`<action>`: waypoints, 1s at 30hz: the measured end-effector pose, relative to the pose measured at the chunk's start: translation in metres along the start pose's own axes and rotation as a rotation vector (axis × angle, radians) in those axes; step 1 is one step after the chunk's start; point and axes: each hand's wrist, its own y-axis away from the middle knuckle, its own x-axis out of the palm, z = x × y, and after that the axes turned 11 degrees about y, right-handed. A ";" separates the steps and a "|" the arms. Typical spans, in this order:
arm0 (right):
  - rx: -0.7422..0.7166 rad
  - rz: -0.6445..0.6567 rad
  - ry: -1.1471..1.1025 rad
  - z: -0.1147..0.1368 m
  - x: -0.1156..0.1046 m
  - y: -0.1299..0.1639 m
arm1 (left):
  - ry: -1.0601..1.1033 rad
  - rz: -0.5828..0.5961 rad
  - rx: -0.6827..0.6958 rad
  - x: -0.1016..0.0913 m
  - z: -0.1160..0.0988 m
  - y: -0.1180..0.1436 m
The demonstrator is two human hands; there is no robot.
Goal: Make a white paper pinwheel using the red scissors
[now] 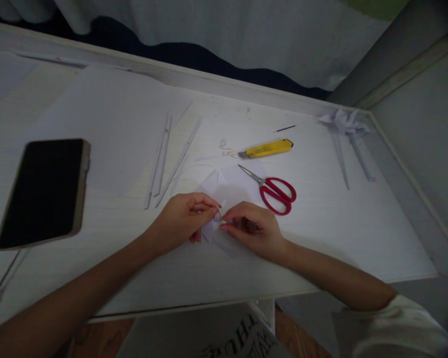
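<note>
Two bare hands meet over a small folded piece of white paper (pixel 213 229) that lies on the pale wooden tabletop (pixel 339 223), just in front of the red-handled scissors (pixel 274 191). The left hand (pixel 182 219) has its fingers (pixel 205 204) curled shut, thumb and forefinger pinching the paper's upper edge. The right hand (pixel 252 228) rests on the paper from the other side, its fingers (pixel 229 219) pressed together on the same fold, so that the fingertips of both hands nearly touch. The scissors lie closed, blades pointing away to the left. Just behind the scissors lies a yellow utility knife (pixel 267 148). Left of the scissors, beyond the hands, lie several thin rolled white paper sticks (pixel 164 159). Well to the left of the scissors a dark-screened phone (pixel 43 191) lies flat. Far to the right of the scissors, near the tabletop's corner, lies a white paper pinwheel on a stick (pixel 343 124).
</note>
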 end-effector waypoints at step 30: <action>-0.138 -0.094 -0.069 -0.003 0.003 -0.003 | 0.117 -0.012 0.024 0.000 -0.001 0.000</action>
